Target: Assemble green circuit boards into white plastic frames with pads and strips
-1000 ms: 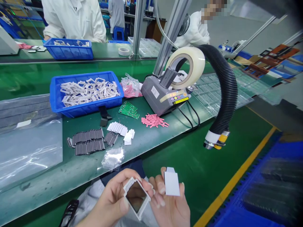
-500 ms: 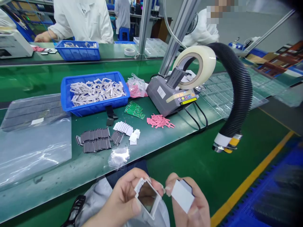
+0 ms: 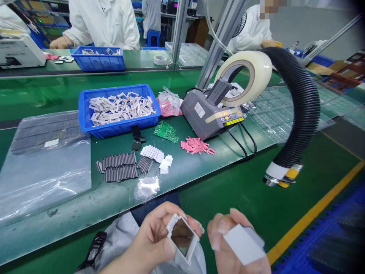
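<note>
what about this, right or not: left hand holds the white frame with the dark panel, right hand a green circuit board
Wrong item in the right hand: the head view shows a flat white piece there; the green circuit boards lie on the table. The left hand does hold the white frame with the dark panel.

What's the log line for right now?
left hand: holding white frame | right hand: holding white flat piece | bench: blue bin

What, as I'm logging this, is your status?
Left hand: holding framed panel. Right hand: holding white card. Hands apart. Hose hanging ahead, right.
</note>
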The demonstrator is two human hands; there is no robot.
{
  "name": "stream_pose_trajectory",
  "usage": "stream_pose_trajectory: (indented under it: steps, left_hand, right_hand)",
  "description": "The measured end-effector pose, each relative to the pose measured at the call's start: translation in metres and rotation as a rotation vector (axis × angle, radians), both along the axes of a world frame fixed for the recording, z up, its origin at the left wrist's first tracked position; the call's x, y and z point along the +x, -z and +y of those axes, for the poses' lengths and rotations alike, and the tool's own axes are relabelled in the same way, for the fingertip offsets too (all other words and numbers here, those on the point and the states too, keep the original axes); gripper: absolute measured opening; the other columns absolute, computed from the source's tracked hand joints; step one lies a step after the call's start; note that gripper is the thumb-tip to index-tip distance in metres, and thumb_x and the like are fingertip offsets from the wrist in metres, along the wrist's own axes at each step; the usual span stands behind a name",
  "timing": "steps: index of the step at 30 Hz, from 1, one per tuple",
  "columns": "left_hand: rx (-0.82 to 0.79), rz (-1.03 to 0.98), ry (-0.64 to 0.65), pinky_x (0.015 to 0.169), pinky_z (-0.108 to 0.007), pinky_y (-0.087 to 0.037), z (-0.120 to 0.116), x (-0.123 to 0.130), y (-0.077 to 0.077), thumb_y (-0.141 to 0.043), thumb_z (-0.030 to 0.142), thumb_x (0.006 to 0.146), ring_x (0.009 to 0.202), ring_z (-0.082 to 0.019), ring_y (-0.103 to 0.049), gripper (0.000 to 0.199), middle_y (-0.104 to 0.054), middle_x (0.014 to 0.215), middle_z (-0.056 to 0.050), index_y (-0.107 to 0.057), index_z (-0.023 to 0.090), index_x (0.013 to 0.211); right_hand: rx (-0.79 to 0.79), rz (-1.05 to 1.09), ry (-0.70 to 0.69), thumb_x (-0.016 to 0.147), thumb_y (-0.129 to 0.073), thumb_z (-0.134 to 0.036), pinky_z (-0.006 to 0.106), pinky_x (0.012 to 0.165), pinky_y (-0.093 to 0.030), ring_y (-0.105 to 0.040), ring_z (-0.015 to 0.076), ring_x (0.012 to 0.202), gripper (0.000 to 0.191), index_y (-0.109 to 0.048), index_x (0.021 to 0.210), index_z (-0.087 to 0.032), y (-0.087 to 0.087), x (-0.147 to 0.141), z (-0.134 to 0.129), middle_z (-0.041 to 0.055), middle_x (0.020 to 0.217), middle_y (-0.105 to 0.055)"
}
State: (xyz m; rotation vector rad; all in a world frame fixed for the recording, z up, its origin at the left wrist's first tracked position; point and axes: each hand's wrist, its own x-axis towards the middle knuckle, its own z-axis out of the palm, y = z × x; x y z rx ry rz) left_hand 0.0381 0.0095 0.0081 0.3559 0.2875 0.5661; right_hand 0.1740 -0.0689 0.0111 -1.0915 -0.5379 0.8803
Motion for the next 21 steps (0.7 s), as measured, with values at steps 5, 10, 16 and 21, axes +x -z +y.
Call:
stream_pose_trajectory:
  steps: [5, 10, 16, 21]
  left_hand:
    - [-0.028, -0.041, -0.016, 0.079, -0.02, -0.046, -0.003, 0.009, 0.004, -0.077, 0.032, 0.07, 0.09, -0.012, -0.067, 0.027, -0.076, 0.093, -0.002, -0.068, 0.023, 0.094]
    - [-0.201, 0.071, 0.128, 0.074, -0.022, -0.051, -0.007, 0.037, 0.027, -0.076, 0.036, 0.071, 0.088, -0.015, -0.068, 0.032, -0.073, 0.087, -0.004, -0.069, 0.017, 0.096]
    - [-0.307, 0.142, 0.236, 0.073, -0.022, -0.052, -0.006, 0.097, 0.059, -0.06, 0.03, 0.087, 0.08, -0.012, -0.069, 0.025, -0.071, 0.089, -0.005, -0.067, 0.011, 0.101]
    - [-0.27, 0.14, 0.294, 0.081, -0.023, -0.049, -0.003, 0.147, 0.074, -0.047, 0.027, 0.094, 0.08, -0.011, -0.068, 0.028, -0.071, 0.089, -0.005, -0.066, 0.009, 0.102]
  right_hand:
    - [-0.091, 0.534, 0.04, 0.074, -0.071, -0.045, 0.022, 0.048, -0.045, -0.048, 0.0094, 0.057, 0.03, -0.066, 0.099, -0.029, 0.008, 0.011, 0.014, 0.0003, 0.08, -0.058]
    - [-0.214, 0.61, 0.223, 0.068, -0.078, -0.038, 0.02, 0.061, -0.053, -0.058, 0.0109, 0.079, 0.04, -0.065, 0.104, -0.027, 0.054, 0.054, 0.009, -0.0007, 0.096, -0.063]
    - [-0.305, 0.572, 0.38, 0.061, -0.082, -0.034, 0.017, 0.071, -0.053, -0.062, 0.0097, 0.089, 0.043, -0.068, 0.101, -0.025, 0.072, 0.11, -0.015, -0.0011, 0.104, -0.066]
    - [-0.259, 0.459, 0.291, 0.067, -0.077, -0.04, 0.02, 0.076, -0.053, -0.063, 0.0103, 0.09, 0.038, -0.068, 0.101, -0.025, 0.069, 0.124, -0.011, 0.0001, 0.101, -0.068]
